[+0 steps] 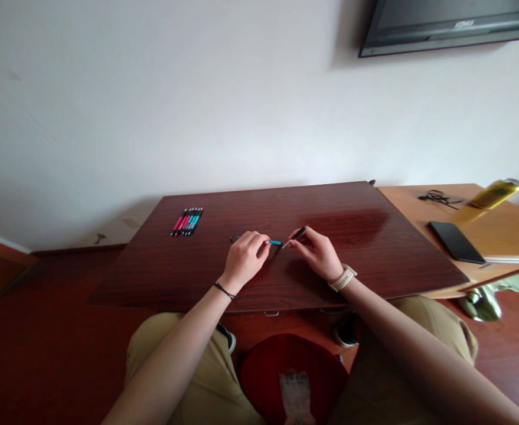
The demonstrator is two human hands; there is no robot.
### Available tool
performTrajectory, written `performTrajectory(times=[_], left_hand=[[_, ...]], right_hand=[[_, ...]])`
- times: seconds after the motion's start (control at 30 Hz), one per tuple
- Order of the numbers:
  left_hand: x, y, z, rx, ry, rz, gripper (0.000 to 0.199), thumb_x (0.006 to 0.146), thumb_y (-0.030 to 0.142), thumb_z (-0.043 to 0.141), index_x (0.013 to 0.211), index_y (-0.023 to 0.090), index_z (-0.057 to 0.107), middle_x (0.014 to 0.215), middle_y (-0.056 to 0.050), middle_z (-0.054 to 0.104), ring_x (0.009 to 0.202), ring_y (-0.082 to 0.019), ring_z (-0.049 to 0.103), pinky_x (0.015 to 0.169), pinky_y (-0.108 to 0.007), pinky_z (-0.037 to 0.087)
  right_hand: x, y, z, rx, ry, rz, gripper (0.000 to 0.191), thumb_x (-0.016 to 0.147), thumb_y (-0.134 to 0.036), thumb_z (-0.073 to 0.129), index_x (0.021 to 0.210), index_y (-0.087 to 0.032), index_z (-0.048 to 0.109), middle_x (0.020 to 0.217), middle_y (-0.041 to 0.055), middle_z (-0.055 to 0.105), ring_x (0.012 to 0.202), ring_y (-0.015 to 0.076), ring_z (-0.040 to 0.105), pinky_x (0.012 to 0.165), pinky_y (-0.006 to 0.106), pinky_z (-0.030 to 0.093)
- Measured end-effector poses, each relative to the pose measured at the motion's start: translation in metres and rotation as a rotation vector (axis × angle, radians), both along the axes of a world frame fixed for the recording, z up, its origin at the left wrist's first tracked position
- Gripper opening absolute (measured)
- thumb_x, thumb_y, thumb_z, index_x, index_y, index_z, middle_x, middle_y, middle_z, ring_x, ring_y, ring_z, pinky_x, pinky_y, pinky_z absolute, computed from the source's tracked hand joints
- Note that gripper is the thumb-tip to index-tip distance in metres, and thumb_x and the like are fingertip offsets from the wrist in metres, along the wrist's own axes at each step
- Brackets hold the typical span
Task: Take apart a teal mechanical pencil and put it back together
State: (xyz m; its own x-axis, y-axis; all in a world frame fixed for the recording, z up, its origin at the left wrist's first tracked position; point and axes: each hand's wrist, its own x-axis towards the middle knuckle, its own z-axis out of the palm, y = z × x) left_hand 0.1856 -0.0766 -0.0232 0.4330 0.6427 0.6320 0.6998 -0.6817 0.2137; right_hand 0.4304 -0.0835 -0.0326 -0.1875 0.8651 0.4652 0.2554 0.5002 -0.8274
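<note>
My left hand (247, 255) is closed in a pinch on a blue pen barrel (276, 242), which points to the right just above the dark wooden table (215, 277). Facing it, my right hand (315, 252) pinches a black pen part (300, 232) with a thin pale tip sticking out toward the barrel. A small gap seems to lie between the two pieces. Small dark bits show at the far side of my left hand, too small to name. At the table's left, several pink and blue pens (187, 222) lie side by side in a row.
A lighter wooden table (412, 206) adjoins on the right, bearing a black phone (456, 241), a coiled black cable (438, 198) and a yellow can (495, 193). Between my legs is a red seat (259, 372) with a clear plastic bag (295, 392). A screen (456, 26) hangs on the wall.
</note>
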Motion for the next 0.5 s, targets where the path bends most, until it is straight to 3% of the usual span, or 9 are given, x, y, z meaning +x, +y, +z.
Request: performTrajectory(times=[0.23, 0.5], left_hand=[[0.006, -0.001, -0.003, 0.061, 0.046, 0.015, 0.006, 0.106, 0.021, 0.061, 0.104, 0.021, 0.067, 0.095, -0.007, 0.073, 0.093, -0.024, 0.069, 0.086, -0.038, 0.057], [0.013, -0.002, -0.004, 0.094, 0.078, 0.039, 0.009, 0.107, 0.021, 0.058, 0.105, 0.020, 0.067, 0.095, -0.008, 0.073, 0.092, -0.025, 0.070, 0.087, -0.040, 0.057]], right_hand=[[-0.009, -0.015, 0.007, 0.120, -0.040, -0.068, 0.018, 0.103, -0.041, 0.070, 0.108, -0.025, 0.074, 0.103, 0.0053, 0.081, 0.088, 0.0212, 0.079, 0.076, 0.030, 0.064], [-0.014, -0.012, -0.003, 0.230, -0.111, -0.076, 0.013, 0.105, -0.036, 0.067, 0.113, -0.027, 0.073, 0.106, 0.0038, 0.081, 0.091, 0.0205, 0.079, 0.080, 0.030, 0.064]])
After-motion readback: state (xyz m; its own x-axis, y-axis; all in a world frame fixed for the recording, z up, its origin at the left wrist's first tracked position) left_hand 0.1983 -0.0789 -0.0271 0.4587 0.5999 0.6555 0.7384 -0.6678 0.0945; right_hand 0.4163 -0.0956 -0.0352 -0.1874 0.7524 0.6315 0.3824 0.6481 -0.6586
